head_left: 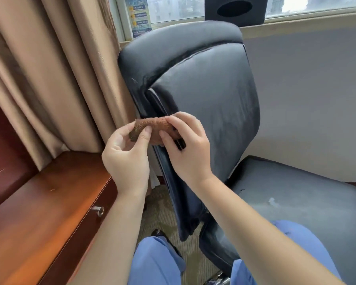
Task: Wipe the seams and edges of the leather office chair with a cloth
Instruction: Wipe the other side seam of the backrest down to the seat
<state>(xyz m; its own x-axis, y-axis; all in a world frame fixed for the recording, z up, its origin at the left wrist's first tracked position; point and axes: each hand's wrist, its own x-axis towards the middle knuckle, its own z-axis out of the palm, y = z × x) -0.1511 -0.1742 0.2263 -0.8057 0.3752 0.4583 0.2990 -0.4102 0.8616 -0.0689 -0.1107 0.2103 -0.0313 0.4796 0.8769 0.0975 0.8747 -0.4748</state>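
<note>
Both hands pinch the brown cloth [152, 130], rolled with its long axis running left-right: left hand [125, 155] at its left end, right hand [185, 149] at its right, against the chair's [210, 95] left backrest edge. Window notice [139, 16] text is unreadable.

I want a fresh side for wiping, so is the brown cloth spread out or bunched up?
Bunched up: the cloth is a small rolled wad pinched between the left hand and right hand.

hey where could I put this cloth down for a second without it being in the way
The wooden desk top on the left, between the curtain and the drawer knob, shows bare wood. The chair seat on the right is bare too. It is crowded along the chair back's edge, where both hands hold the cloth.
</note>
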